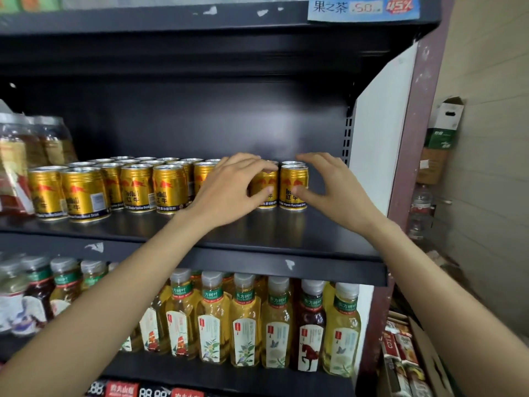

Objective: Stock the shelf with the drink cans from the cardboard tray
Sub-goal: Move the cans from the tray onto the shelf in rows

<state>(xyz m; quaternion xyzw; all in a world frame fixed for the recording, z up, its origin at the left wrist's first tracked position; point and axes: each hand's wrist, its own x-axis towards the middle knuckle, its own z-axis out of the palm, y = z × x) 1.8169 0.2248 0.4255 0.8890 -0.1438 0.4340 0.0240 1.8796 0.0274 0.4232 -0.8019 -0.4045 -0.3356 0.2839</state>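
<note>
Gold drink cans [137, 187] stand in rows on the dark middle shelf [257, 239], filling its left and centre. My left hand [229, 190] reaches in and is closed on a gold can [266, 183], fingers over its top and thumb on its front. Just to the right stands the end can [293, 179] of the row. My right hand [335, 187] is beside it with fingers spread and curved, its thumb tip touching the can's label. The cardboard tray is not in view.
The shelf right of the end can is bare up to the white side panel [380, 133]. Wrapped bottle packs [25, 156] stand at far left. Tea bottles [243, 319] fill the shelf below. A cardboard box of cartons [423, 353] sits at lower right.
</note>
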